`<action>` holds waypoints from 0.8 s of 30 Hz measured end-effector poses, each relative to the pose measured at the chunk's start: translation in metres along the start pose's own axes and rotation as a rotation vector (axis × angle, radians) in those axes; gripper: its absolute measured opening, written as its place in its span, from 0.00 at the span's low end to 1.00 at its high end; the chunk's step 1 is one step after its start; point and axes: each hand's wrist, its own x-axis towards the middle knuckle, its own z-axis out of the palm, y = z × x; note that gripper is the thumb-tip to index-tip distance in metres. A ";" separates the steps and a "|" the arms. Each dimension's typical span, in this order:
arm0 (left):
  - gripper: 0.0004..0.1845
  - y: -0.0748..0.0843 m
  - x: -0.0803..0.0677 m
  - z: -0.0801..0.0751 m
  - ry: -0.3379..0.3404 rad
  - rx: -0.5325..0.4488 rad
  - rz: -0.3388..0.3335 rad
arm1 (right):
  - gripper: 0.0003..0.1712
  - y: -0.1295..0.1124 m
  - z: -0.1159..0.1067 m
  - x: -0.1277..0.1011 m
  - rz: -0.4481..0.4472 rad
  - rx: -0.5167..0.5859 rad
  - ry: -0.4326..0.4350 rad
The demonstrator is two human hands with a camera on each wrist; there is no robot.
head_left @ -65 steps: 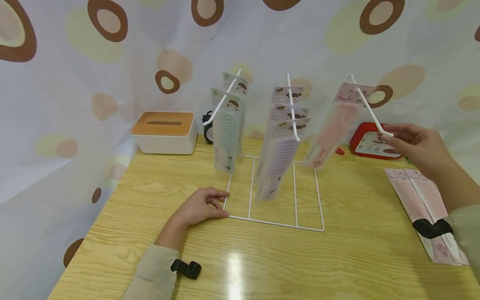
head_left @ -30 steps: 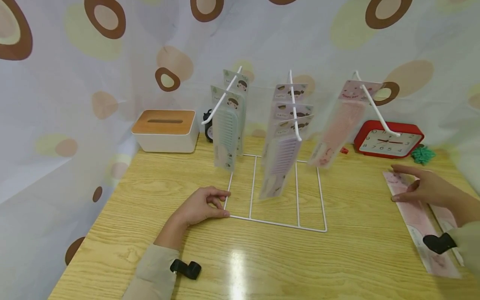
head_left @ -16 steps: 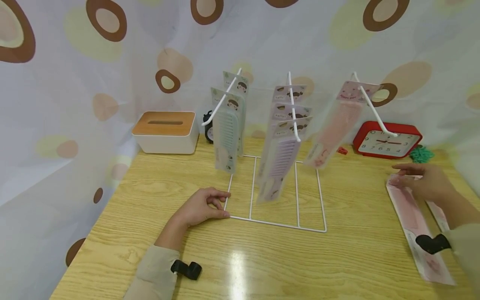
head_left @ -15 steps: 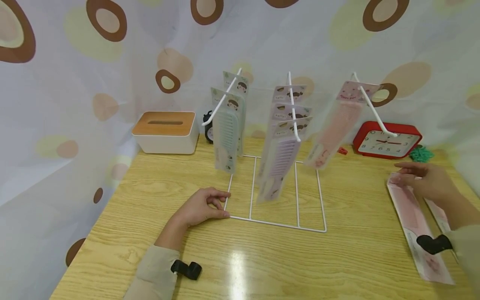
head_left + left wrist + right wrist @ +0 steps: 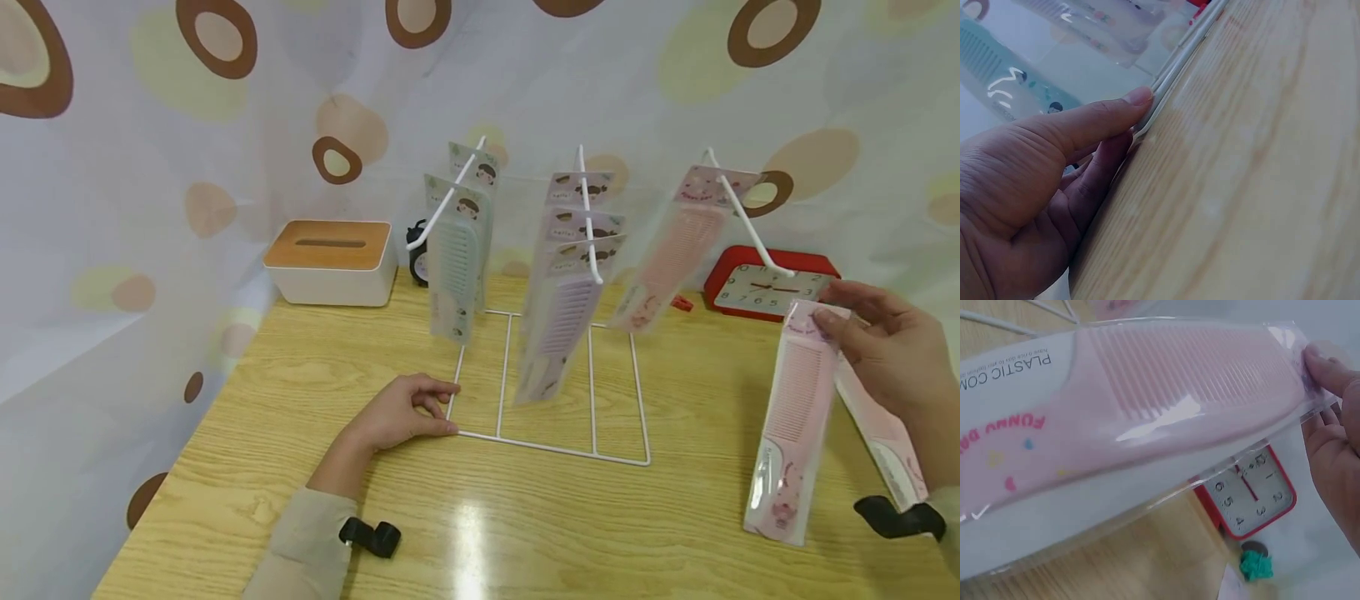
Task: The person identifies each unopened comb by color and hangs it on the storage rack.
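Note:
My right hand pinches the top card of a packaged pink comb, which hangs slanted over the table's right side. In the right wrist view the thumb lies on the pack's end and the comb fills the frame. A second packaged pink comb lies on the table beneath that hand. My left hand pinches the front left corner of the white wire display rack between thumb and fingers. From its hooks hang two green combs, three purple combs and a pink comb.
A white tissue box with wooden lid and a small black alarm clock stand at the back left. A red clock stands at the back right, near a small red object and a green crinkled thing. A patterned curtain hangs behind.
My right hand went from the right hook's tip down to the pink combs on the table, took one by its top and raised it. My left hand stays at the rack's corner.

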 end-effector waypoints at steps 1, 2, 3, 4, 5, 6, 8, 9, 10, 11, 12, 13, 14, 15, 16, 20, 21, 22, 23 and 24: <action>0.30 0.000 0.000 0.000 0.000 -0.002 0.000 | 0.24 -0.007 0.005 -0.001 -0.008 0.048 -0.011; 0.30 0.001 0.000 0.000 -0.001 0.000 0.000 | 0.24 -0.013 0.009 -0.003 -0.020 0.128 -0.033; 0.30 0.001 0.000 0.000 -0.001 0.000 0.000 | 0.24 -0.018 0.014 -0.004 -0.043 0.240 -0.064; 0.30 0.001 0.000 0.000 -0.002 0.001 -0.001 | 0.24 -0.024 0.018 -0.006 -0.065 0.308 -0.086; 0.30 0.001 0.000 0.000 -0.002 0.000 -0.002 | 0.24 -0.029 0.023 -0.007 -0.108 0.380 -0.113; 0.31 0.002 0.000 0.000 -0.002 0.000 -0.004 | 0.24 -0.034 0.028 -0.009 -0.154 0.446 -0.142; 0.31 0.002 0.000 0.000 -0.001 0.002 -0.004 | 0.22 -0.043 0.038 -0.014 -0.242 0.588 -0.188; 0.30 0.002 0.001 0.000 0.000 0.002 -0.003 | 0.21 -0.047 0.044 -0.016 -0.283 0.664 -0.214; 0.30 0.002 0.000 0.000 0.001 0.003 -0.002 | 0.20 -0.052 0.049 -0.018 -0.320 0.732 -0.239; 0.30 0.002 0.000 0.000 0.003 0.004 -0.002 | 0.19 -0.057 0.055 -0.021 -0.350 0.798 -0.272; 0.30 0.002 0.000 0.000 0.004 0.006 -0.002 | 0.18 -0.063 0.061 -0.024 -0.366 0.858 -0.300; 0.30 0.002 0.000 0.000 0.004 0.009 -0.001 | 0.17 -0.068 0.067 -0.028 -0.382 0.898 -0.325; 0.30 0.001 0.000 0.000 0.004 0.011 -0.001 | 0.16 -0.075 0.074 -0.032 -0.395 0.925 -0.351; 0.30 0.001 0.000 0.000 0.003 0.012 -0.002 | 0.15 -0.081 0.080 -0.036 -0.414 0.945 -0.387; 0.30 0.001 0.000 0.001 0.002 0.014 -0.003 | 0.14 -0.087 0.087 -0.040 -0.429 0.959 -0.420; 0.30 0.001 0.000 0.001 0.002 0.012 -0.008 | 0.13 -0.109 0.111 -0.053 -0.459 0.918 -0.433; 0.30 0.002 0.000 0.001 0.003 0.010 -0.009 | 0.13 -0.112 0.115 -0.055 -0.459 0.897 -0.410; 0.30 0.002 0.000 0.001 0.004 0.011 -0.008 | 0.14 -0.115 0.120 -0.057 -0.454 0.869 -0.379; 0.30 0.002 0.000 0.001 0.006 0.012 -0.007 | 0.14 -0.118 0.123 -0.059 -0.447 0.834 -0.337; 0.30 0.003 0.000 0.001 0.007 0.012 -0.008 | 0.14 -0.120 0.126 -0.061 -0.438 0.798 -0.293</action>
